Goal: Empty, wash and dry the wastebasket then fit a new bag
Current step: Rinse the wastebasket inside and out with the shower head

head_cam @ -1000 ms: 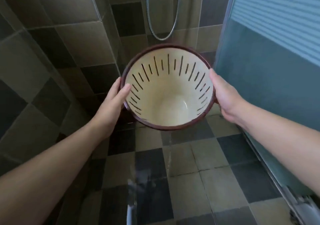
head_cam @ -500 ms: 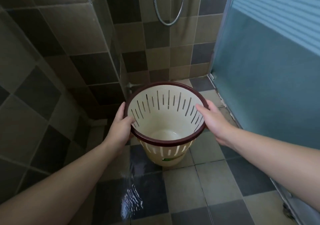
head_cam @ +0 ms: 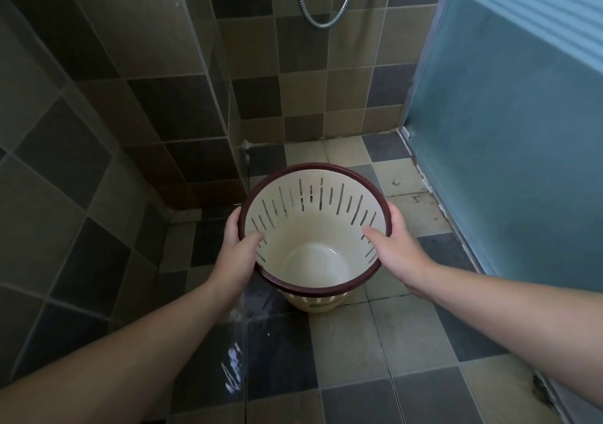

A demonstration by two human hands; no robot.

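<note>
A cream plastic wastebasket (head_cam: pixel 313 227) with slotted walls and a dark red rim stands upright just above or on the tiled floor, in the middle of the head view. It is empty inside, with a wet sheen at the bottom. My left hand (head_cam: pixel 239 244) grips the rim on the left, thumb inside the basket. My right hand (head_cam: pixel 393 244) grips the rim on the right, thumb inside too.
Checkered tile walls close in on the left and behind. A frosted blue glass door (head_cam: pixel 505 129) stands on the right. A metal shower hose (head_cam: pixel 326 5) hangs at the top. Water lies on the floor tiles (head_cam: pixel 235 358) near my left forearm.
The wastebasket has come down from chest height, tipped toward me, to upright low at the floor. Both hands stayed on its rim, thumbs now inside.
</note>
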